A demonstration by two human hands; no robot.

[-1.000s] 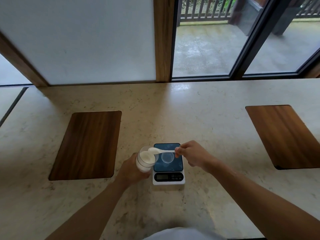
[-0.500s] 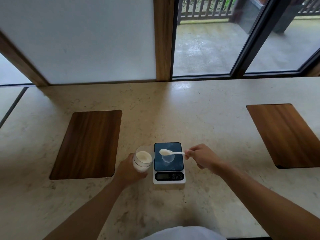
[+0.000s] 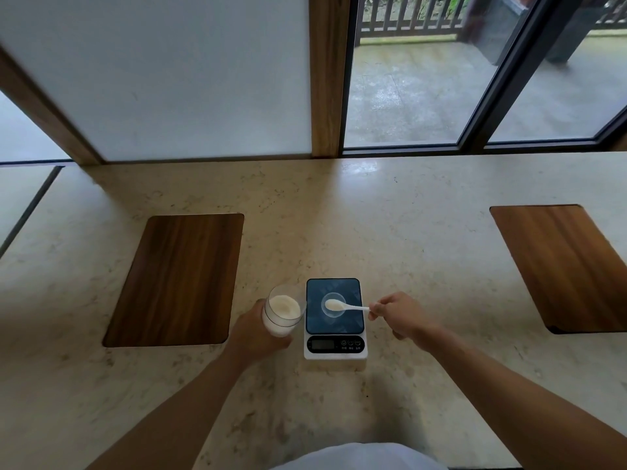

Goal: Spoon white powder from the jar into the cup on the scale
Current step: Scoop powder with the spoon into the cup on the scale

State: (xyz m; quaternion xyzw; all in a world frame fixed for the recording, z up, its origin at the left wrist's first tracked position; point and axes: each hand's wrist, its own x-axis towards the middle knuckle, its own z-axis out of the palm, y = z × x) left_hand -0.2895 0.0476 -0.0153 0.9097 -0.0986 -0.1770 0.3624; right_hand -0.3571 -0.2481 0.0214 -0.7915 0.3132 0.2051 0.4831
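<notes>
One loaded white spoon (image 3: 342, 305), long axis left-right, bowl over the clear cup (image 3: 333, 304) on the digital scale (image 3: 335, 318). I see my right hand (image 3: 402, 315) fingers clamped on the handle's right end. My left hand (image 3: 258, 330) fingers wrap the powder jar (image 3: 283, 313), just left of the scale, on the bench (image 3: 339, 225). I judge tipping comes next.

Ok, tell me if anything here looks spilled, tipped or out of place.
Nothing stands out. The jar is tilted only because the left hand holds it; the right hand keeps the loaded spoon over the cup on the scale. No spilled powder is visible.
</notes>
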